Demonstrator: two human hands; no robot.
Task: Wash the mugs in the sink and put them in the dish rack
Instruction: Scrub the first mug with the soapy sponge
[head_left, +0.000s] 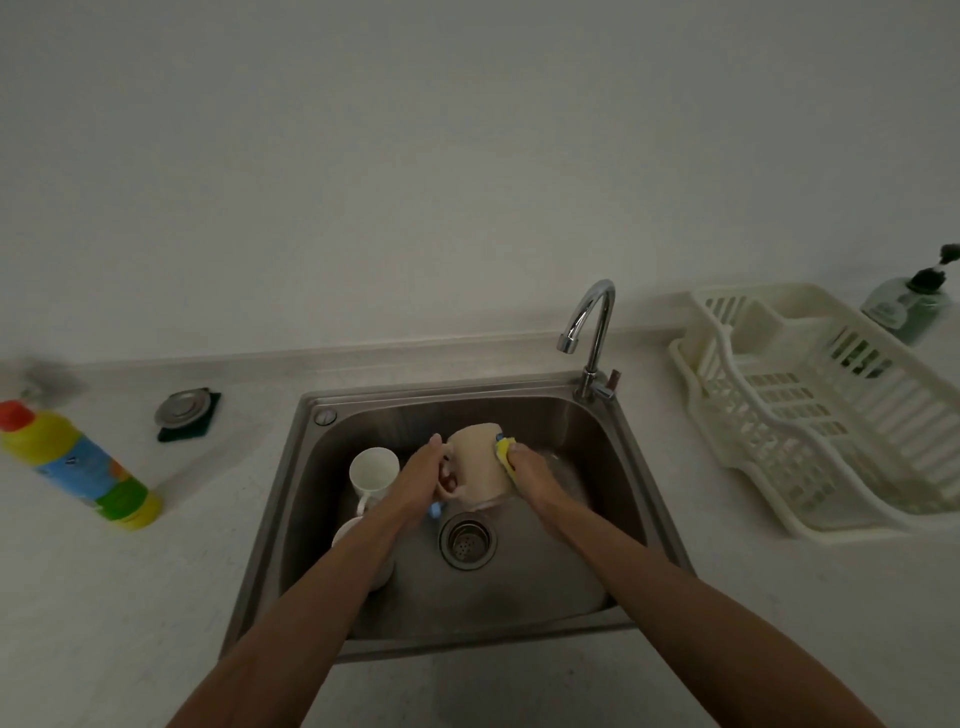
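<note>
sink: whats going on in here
A person is washing a beige mug over the sink. The left grip holds it at the handle, and the right grip holds a yellow sponge against its side. A white mug stands in the sink to the left, with a second mug partly hidden under the left forearm. The dish rack on the right shows no mugs.

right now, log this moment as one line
phase: scrubbing | left hand: grips beige mug by handle | right hand: presses yellow sponge on it | white mug: in sink | dish rack: no mugs
</note>
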